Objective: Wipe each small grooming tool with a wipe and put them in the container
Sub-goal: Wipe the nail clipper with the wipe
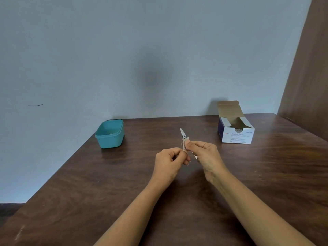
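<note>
Above table, left hand pinches clipper.

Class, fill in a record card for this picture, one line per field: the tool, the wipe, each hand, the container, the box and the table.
tool: small metal grooming tool, held roughly upright, pointed tip up
wipe: white wipe, against the tool's middle, mostly hidden by fingers
left hand: left hand grips the tool's lower end
right hand: right hand pinches the wipe onto the tool
container: teal container, open, far left of the table, apart from both hands
box: swab box, lid open, far right
table: dark wooden table
</note>
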Tool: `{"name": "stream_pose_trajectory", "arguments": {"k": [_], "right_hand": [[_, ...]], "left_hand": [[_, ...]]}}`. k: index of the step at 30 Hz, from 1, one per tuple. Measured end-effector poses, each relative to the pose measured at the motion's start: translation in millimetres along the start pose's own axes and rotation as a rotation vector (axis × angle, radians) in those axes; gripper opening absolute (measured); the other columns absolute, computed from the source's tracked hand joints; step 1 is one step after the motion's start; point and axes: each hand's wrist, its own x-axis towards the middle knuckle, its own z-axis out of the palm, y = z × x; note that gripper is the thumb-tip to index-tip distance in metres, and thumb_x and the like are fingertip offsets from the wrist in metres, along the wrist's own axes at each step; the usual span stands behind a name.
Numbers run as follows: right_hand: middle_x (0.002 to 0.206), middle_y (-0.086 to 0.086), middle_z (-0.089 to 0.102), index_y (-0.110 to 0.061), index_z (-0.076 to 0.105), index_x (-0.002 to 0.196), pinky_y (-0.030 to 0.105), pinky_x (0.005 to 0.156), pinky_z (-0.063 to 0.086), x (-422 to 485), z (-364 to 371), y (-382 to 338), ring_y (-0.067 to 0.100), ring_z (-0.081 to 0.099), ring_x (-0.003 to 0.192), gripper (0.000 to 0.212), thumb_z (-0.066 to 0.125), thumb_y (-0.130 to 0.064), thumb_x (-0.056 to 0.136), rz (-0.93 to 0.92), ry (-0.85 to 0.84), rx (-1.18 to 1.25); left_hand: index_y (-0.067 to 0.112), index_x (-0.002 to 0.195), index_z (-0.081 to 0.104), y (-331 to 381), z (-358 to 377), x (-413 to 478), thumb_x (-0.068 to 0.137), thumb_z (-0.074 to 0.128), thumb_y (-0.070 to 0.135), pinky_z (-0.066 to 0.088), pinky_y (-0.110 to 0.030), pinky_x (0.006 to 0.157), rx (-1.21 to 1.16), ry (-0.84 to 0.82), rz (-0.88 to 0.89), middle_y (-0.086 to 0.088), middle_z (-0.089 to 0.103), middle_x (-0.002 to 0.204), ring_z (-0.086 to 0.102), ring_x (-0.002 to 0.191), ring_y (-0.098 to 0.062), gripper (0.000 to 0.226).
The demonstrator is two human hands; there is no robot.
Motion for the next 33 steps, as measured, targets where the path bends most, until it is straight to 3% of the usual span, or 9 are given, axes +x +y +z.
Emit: {"name": "stream_pose_trajectory", "arguments": {"k": [2, 5, 11, 15, 19, 27, 33], "right_hand": [[0.052, -0.013, 0.062, -0.005, 0.075, 0.09, 0.017, 0.062, 0.033, 2.0, -2.5, -0.6, -0.006, 0.055, 0.051, 0.014, 0.07, -0.016, 0.084, 0.048, -0.058, -0.023], [0.055, -0.01, 0.059, -0.008, 0.077, 0.088, 0.02, 0.059, 0.031, 4.0, -4.9, 0.0, 0.004, 0.045, 0.06, 0.014, 0.074, -0.018, 0.079, 0.122, -0.102, -0.044], [0.059, -0.01, 0.06, -0.012, 0.078, 0.081, 0.025, 0.059, 0.033, 5.7, -6.9, 0.0, 0.009, 0.043, 0.068, 0.02, 0.082, -0.028, 0.07, 0.147, -0.032, 0.018], [0.074, -0.002, 0.063, -0.013, 0.075, 0.084, 0.021, 0.052, 0.034, 5.4, -7.6, -3.6, 0.008, 0.043, 0.062, 0.029, 0.081, -0.032, 0.063, 0.148, 0.013, 0.142], [0.073, -0.003, 0.072, -0.014, 0.073, 0.084, 0.016, 0.046, 0.032, 5.0, -7.1, -6.8, 0.006, 0.041, 0.054, 0.012, 0.075, -0.023, 0.076, 0.16, 0.001, 0.246], [0.077, -0.004, 0.073, -0.016, 0.073, 0.086, 0.013, 0.044, 0.036, 4.7, -9.1, -7.2, 0.004, 0.04, 0.054, 0.007, 0.072, -0.021, 0.08, 0.084, -0.005, 0.209], [0.075, -0.006, 0.073, -0.016, 0.073, 0.089, 0.018, 0.052, 0.036, 3.5, -8.0, -7.4, 0.004, 0.041, 0.057, 0.008, 0.071, -0.019, 0.082, 0.047, -0.02, 0.151]], "left_hand": [[0.012, 0.065, 0.071, -0.7, -1.7, 0.0, 0.089, 0.055, 0.01, 0.038, -0.01, 0.056, -0.04, -0.001, -0.022, 0.007, 0.064, 0.057, 0.052, 0.051, 0.003, 0.029], [0.014, 0.065, 0.071, -2.3, -3.6, 0.9, 0.089, 0.056, 0.011, 0.037, -0.012, 0.056, -0.089, -0.015, -0.047, 0.007, 0.063, 0.057, 0.05, 0.051, 0.003, 0.029], [0.015, 0.065, 0.07, -1.9, -1.4, -0.9, 0.088, 0.054, 0.014, 0.035, -0.023, 0.053, -0.15, -0.091, -0.095, 0.004, 0.061, 0.057, 0.044, 0.055, -0.014, 0.028], [0.013, 0.068, 0.069, 1.0, 1.6, -1.0, 0.091, 0.052, 0.009, 0.036, -0.019, 0.054, -0.199, -0.146, -0.107, 0.005, 0.06, 0.059, 0.045, 0.055, -0.008, 0.029], [0.011, 0.073, 0.067, 0.6, -0.3, 0.5, 0.095, 0.048, 0.007, 0.036, -0.017, 0.054, -0.29, -0.179, -0.122, 0.005, 0.057, 0.061, 0.042, 0.055, -0.006, 0.029], [0.012, 0.073, 0.064, 0.2, -5.5, 3.4, 0.097, 0.044, 0.009, 0.036, -0.017, 0.056, -0.374, -0.167, -0.16, 0.004, 0.053, 0.061, 0.041, 0.056, -0.005, 0.031], [0.011, 0.073, 0.064, 0.5, -5.2, 3.0, 0.097, 0.044, 0.01, 0.037, -0.018, 0.057, -0.392, -0.196, -0.165, 0.003, 0.053, 0.062, 0.042, 0.057, -0.005, 0.031]]}}
